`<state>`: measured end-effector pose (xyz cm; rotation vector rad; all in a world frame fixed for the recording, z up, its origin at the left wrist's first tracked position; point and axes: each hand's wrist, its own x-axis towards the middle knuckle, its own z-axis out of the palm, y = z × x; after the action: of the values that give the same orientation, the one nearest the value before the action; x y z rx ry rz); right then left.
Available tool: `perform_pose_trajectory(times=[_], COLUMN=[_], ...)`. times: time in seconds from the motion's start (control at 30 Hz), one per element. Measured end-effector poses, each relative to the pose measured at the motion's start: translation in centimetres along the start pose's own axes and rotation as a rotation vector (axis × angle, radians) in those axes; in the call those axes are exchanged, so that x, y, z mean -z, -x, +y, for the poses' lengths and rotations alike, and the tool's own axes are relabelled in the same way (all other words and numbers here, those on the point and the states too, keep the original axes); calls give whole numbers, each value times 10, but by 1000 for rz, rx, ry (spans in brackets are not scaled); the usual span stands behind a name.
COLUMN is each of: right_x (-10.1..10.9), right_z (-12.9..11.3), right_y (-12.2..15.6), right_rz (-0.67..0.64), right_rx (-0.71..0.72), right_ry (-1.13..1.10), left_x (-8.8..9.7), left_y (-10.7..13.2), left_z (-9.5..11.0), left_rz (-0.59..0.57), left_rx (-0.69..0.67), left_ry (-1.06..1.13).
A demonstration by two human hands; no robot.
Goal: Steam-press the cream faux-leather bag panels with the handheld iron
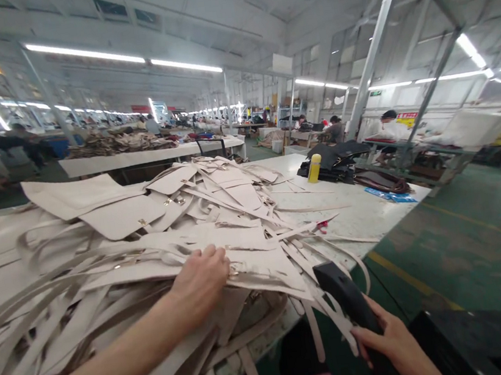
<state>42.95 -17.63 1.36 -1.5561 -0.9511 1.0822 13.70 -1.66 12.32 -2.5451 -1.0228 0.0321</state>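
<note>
My left hand [204,284] lies on the near side of a large heap of cream leather bag pieces [239,238], its fingers curled round the edge of one flat piece with small metal fittings. Exactly what sits under the fingertips is hidden. In my right hand [393,341] is a black handheld tool [344,289] with a long body and a blunt, squared end, held at the table's front edge. That end points up and left toward the heap. Cream straps [315,326] hang over the edge beside the tool, close to my right thumb.
On the white table [339,200] are a yellow bottle [315,168], dark leather pieces [343,160], blue packets [390,195] and a small red-handled tool [323,226]. A black box-like object [483,341] stands at lower right. Behind are another laden table [136,158] and people seated at work.
</note>
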Motion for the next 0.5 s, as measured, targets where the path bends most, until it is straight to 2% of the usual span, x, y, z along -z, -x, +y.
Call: perform_pose_trajectory(times=[0.07, 0.13, 0.2, 0.23, 0.3, 0.37, 0.43, 0.5], right_x=[3, 2, -1, -4, -11, -19, -31, -46], right_z=[-3, -6, -9, -9, -9, -8, -10, -14], right_y=[7, 15, 23, 27, 32, 35, 35, 34], right_rz=[26, 28, 0, -33, -129, -224, -286, -344], right_rx=[5, 6, 9, 13, 18, 34, 92, 166], right_ry=[35, 61, 75, 82, 113, 164, 218, 261], left_x=[-18, -54, -85, -94, -96, -84, -71, -66], left_y=[20, 42, 62, 70, 84, 94, 98, 98], left_z=[38, 70, 83, 80, 61, 32, 6, -8], left_rz=[-61, -82, -83, -92, -92, -52, -12, -15], left_rx=[6, 31, 55, 49, 29, 45, 78, 80], left_ry=[30, 114, 232, 310, 470, 556, 532, 464])
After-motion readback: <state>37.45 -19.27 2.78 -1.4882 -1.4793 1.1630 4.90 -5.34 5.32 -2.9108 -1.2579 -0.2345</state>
